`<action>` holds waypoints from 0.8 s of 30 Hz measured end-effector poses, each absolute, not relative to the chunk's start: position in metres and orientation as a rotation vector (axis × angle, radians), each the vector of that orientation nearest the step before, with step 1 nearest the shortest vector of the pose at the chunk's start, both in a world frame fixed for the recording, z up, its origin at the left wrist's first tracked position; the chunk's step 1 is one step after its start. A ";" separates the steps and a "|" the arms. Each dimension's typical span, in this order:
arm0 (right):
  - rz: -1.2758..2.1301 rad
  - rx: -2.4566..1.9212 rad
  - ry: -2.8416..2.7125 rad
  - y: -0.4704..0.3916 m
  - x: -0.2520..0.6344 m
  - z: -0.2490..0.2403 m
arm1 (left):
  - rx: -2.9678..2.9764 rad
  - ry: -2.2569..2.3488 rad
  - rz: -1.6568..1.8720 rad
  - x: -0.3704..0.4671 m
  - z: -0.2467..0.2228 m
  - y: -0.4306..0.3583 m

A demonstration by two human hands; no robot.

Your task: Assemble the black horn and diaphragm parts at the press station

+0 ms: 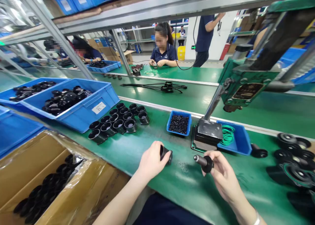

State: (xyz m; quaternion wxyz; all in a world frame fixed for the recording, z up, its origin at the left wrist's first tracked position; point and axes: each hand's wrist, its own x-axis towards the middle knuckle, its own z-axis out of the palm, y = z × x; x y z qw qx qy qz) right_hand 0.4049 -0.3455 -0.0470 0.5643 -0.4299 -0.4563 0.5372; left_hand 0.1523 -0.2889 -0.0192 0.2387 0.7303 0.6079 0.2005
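Note:
My left hand (153,157) is closed around a black plastic cup (167,155), tipped so that its opening faces right, low over the green bench. In my right hand (222,170) the fingers pinch a black disc-shaped part with a shaft (203,161), whose grey, silver-tipped end points left toward the cup. The two parts are apart. Small clear bits (182,167) lie on the bench between my hands. Just beyond is the block base (209,131) of a green bench press (248,82).
Several black cups (119,121) stand at left beside a blue bin (92,105) of black parts. A small blue tray (179,133) holds black rings; another tray (240,139) holds green rings. Finished-looking black assemblies (295,166) crowd the right. An open carton (73,189) stands lower left. Co-workers sit opposite.

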 end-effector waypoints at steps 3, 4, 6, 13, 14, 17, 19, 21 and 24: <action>1.399 -0.912 -1.015 -0.360 0.390 -0.039 | 1.608 1.247 0.748 0.149 -0.021 -0.292; 1.434 -0.900 -0.989 -0.363 0.385 -0.039 | 1.475 1.140 0.781 0.150 -0.023 -0.294; 1.480 -0.898 -0.934 -0.366 0.376 -0.041 | 1.281 1.013 0.806 0.156 -0.026 -0.298; 1.465 -1.042 -0.959 -0.361 0.365 -0.047 | 1.491 1.005 0.732 0.174 -0.028 -0.303; 1.462 -1.056 -0.979 -0.360 0.362 -0.047 | 1.566 1.017 0.717 0.177 -0.029 -0.305; 1.399 -1.090 -1.047 -0.355 0.358 -0.045 | 1.692 1.027 0.804 0.185 -0.038 -0.311; 1.262 -1.135 -1.170 -0.350 0.362 -0.034 | 1.703 1.009 0.912 0.191 -0.044 -0.314; 1.092 -1.199 -1.404 -0.345 0.374 -0.016 | 1.687 0.937 0.981 0.197 -0.049 -0.315; 0.809 -1.300 -1.858 -0.341 0.397 0.019 | 1.653 0.781 0.982 0.205 -0.055 -0.306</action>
